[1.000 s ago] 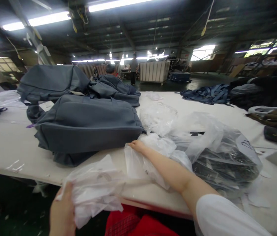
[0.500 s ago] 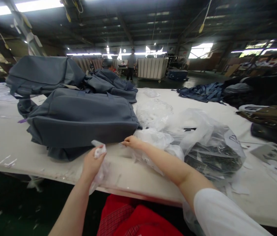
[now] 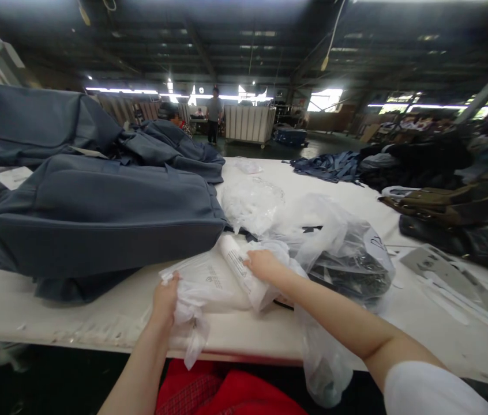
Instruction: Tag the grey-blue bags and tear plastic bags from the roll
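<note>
A clear plastic bag (image 3: pixel 211 282) with small print lies crumpled on the white table (image 3: pixel 53 314) near its front edge. My left hand (image 3: pixel 165 300) is closed on the bag's left end, which bunches and hangs over the edge. My right hand (image 3: pixel 262 265) grips the bag's right end, fingers curled over a rolled fold. A grey-blue bag (image 3: pixel 97 216) lies flat just behind both hands. Right of my right arm sits a large clear sack (image 3: pixel 348 259) holding dark items.
More grey-blue bags (image 3: pixel 32 121) are piled behind the front one. Loose clear plastic (image 3: pixel 252 202) lies mid-table. Dark straps (image 3: pixel 326 166) and brown and black bags (image 3: pixel 443 202) lie at the right. Grey flat pieces (image 3: pixel 430 262) lie right. A person (image 3: pixel 214 118) stands far off by a white cart (image 3: pixel 249 124).
My left hand came up from below the table edge with the plastic onto the tabletop. My right hand shifted right and took the other end; the bag now lies spread between both hands.
</note>
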Demonstrator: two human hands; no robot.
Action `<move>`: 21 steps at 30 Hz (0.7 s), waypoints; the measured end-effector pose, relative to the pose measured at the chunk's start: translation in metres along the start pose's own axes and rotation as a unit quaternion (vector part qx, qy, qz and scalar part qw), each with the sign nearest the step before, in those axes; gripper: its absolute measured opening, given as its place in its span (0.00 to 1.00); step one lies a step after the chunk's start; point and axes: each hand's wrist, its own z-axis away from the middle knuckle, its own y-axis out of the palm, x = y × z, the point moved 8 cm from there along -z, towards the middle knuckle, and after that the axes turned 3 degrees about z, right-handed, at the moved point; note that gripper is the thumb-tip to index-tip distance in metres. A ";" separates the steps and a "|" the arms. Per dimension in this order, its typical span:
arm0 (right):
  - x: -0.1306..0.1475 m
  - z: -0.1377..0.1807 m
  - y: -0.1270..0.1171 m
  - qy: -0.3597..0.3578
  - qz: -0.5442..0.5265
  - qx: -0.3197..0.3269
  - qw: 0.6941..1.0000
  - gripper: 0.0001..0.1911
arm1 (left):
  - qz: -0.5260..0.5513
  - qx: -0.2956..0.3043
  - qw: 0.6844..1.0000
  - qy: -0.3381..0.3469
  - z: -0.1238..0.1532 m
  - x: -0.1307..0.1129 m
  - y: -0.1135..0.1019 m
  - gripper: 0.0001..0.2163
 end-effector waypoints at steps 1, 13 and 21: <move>-0.011 0.002 -0.004 0.015 -0.007 0.003 1.000 0.17 | 0.003 -0.024 1.000 -0.007 0.000 0.005 -0.018 0.23; -0.073 0.011 -0.121 0.082 0.053 -0.293 0.951 0.24 | -0.055 -0.131 0.989 0.039 0.028 0.016 -0.135 0.16; 0.126 -0.052 -0.007 -0.236 -0.117 -0.046 0.963 0.21 | 0.162 -0.200 0.964 -0.064 0.062 -0.003 -0.120 0.22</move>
